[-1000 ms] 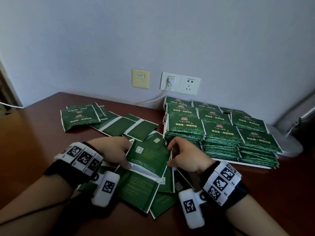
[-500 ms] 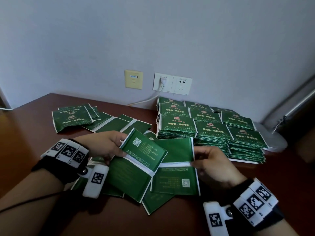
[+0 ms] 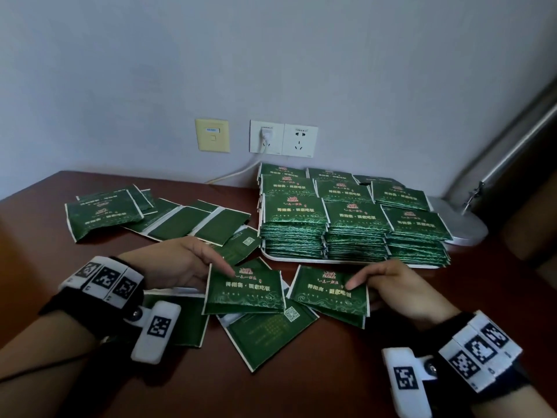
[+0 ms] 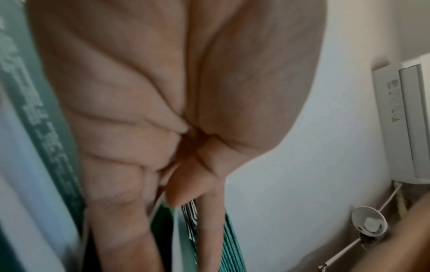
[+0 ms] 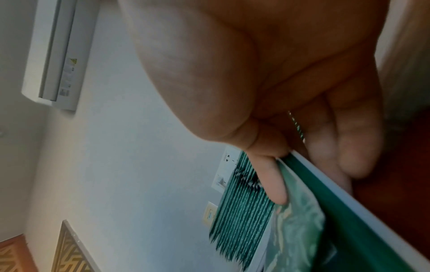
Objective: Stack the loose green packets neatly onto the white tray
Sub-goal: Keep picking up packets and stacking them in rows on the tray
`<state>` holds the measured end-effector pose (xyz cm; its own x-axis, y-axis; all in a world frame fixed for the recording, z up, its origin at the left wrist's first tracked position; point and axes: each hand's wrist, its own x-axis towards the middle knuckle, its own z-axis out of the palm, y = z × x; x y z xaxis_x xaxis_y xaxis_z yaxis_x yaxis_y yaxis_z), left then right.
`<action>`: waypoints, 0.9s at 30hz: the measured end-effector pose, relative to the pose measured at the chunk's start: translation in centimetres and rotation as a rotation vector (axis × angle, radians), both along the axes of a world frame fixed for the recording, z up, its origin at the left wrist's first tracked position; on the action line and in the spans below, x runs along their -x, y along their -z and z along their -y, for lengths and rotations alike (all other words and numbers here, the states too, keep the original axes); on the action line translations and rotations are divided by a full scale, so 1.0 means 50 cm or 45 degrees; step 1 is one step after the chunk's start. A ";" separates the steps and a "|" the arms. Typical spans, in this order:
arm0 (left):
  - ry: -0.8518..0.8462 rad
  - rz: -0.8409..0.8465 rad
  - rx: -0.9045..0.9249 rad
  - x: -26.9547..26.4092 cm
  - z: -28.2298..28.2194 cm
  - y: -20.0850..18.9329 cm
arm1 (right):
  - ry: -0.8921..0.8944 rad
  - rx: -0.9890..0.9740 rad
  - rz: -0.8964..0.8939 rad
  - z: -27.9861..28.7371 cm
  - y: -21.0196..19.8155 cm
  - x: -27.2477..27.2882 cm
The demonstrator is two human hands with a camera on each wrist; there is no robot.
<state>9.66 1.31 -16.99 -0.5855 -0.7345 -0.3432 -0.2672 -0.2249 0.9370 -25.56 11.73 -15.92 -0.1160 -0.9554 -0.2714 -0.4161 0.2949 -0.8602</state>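
Observation:
Each hand holds one green packet face up, low over the table in the head view. My left hand [image 3: 208, 267] pinches the upper left corner of one packet [image 3: 244, 292]. My right hand [image 3: 366, 282] pinches the upper right corner of the other packet [image 3: 328, 294], thumb on top, which the right wrist view confirms [image 5: 300, 217]. Beyond them the white tray [image 3: 301, 259] carries several tall stacks of green packets [image 3: 352, 218]. Loose packets [image 3: 265, 336] lie face down under my hands.
More loose packets [image 3: 105, 212] are spread across the brown table [image 3: 36, 260] at the left. Wall sockets [image 3: 283, 137] with a plugged cable sit behind the tray. A white lamp base [image 3: 461, 224] stands right of the tray, against the wall.
Both packets showed their backs before; now they are turned face up, one in each hand. My right hand has pulled its packet out to the right, apart from the left one.

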 end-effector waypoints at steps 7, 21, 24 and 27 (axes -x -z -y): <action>0.167 0.277 0.258 0.008 -0.015 -0.004 | -0.158 0.061 -0.348 -0.013 -0.005 -0.001; -0.198 0.085 0.655 0.074 -0.026 -0.153 | 0.054 0.543 0.145 0.069 -0.142 0.076; -0.262 0.030 0.759 0.151 0.019 -0.219 | 0.252 0.690 0.327 0.106 -0.201 0.140; -0.305 0.018 0.745 0.235 0.095 -0.274 | 0.368 0.727 0.388 0.145 -0.225 0.207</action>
<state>-2.09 -3.42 -3.27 -0.3797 -0.9131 0.1486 -0.2860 0.2686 0.9198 -35.90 4.49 -4.68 -0.3847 -0.9006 0.2023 -0.1055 -0.1748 -0.9789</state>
